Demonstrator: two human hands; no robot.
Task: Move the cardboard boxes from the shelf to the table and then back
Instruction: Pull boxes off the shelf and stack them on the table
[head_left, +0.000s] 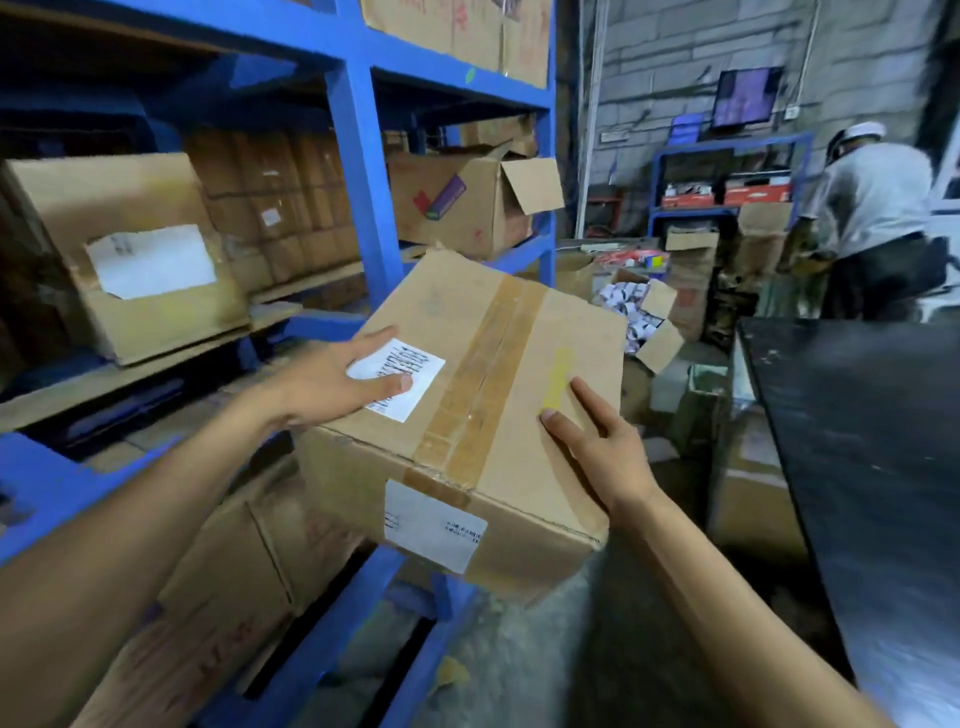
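Cardboard box (467, 364): tilted, carried between my palms beside the blue shelf (358, 171).
Left hand (327, 384): fingers straight, thumb on white label (418, 364).
Right hand (597, 447): flat along its right edge.

Left grip (337, 382), right grip (597, 447): fingers straight, arms outstretched.

A grey block wall (675, 47) fills the upper right of the frame. A white conduit (589, 104) runs down its left edge, and a lit screen (740, 96) is mounted on it. Below the screen stands a small blue rack (727, 144). Blue steel shelving (358, 156) takes up the left half. A black table (857, 441) runs along the right edge. Grey concrete floor (519, 649) shows at lower centre. The light is dim.
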